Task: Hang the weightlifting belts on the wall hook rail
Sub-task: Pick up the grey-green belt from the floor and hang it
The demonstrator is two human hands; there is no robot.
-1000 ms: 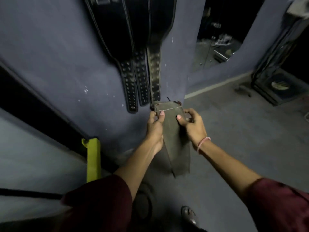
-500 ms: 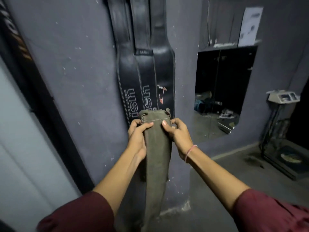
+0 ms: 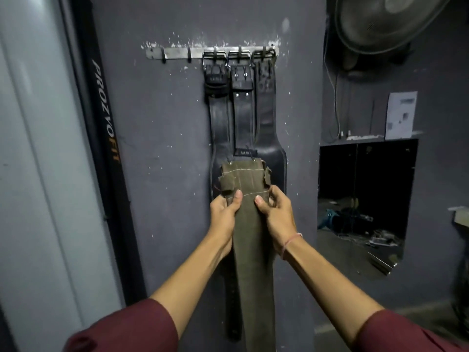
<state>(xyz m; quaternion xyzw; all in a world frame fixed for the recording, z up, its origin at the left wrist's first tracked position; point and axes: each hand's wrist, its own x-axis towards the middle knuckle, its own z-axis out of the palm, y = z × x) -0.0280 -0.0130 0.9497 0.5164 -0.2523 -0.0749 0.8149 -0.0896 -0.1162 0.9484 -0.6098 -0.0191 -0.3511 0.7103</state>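
Black belts (image 3: 243,118) hang behind the olive belt (image 3: 250,224) both hands grip.

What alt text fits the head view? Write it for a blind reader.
Both hands, left hand and right hand, grip an olive belt below a wall hook rail. Three black belts hang on its right hooks; two left hooks are free.

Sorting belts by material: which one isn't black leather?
The olive fabric belt held in both hands; the three hanging belts are black.
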